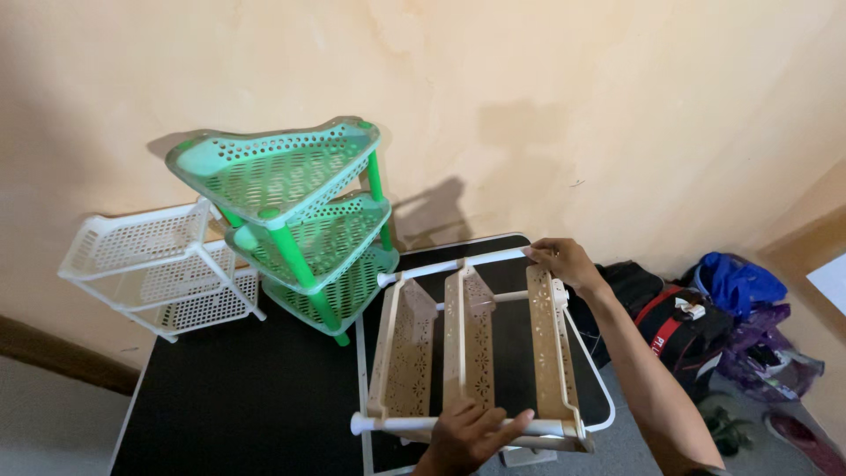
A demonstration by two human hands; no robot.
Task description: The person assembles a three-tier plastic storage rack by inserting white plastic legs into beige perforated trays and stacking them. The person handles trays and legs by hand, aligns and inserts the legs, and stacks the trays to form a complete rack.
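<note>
A beige three-tier plastic shelf rack (480, 348) with white poles lies on its side across the black worktop (238, 397), near the worktop's right end. Its three perforated tiers stand on edge, side by side, joined by the poles at the far and near ends.

The left hand (471, 434) rests on the rack's near white pole (414, 424), fingers (504, 421) laid flat and slightly spread over the pole and the edge of the middle tier, pressing rather than gripping around it. The right hand (564, 262) reaches across to the rack's far end, its fingers curled and closed on the end of the far white pole (458, 264) where it meets the rightmost tier.

Just left of the rack, a green three-tier corner shelf (300, 220) stands tilted on the worktop, leaning towards the wall, its foot close to the beige rack's far corner. Further left, a white two-tier plastic shelf (159, 269) sits at the worktop's back edge against the cream wall (573, 106).

On the floor to the right of the worktop lies a heap of bags and clothes: a black bag with a red stripe (674, 322), a blue cloth (736, 282) and a purple plastic bag (767, 353).
</note>
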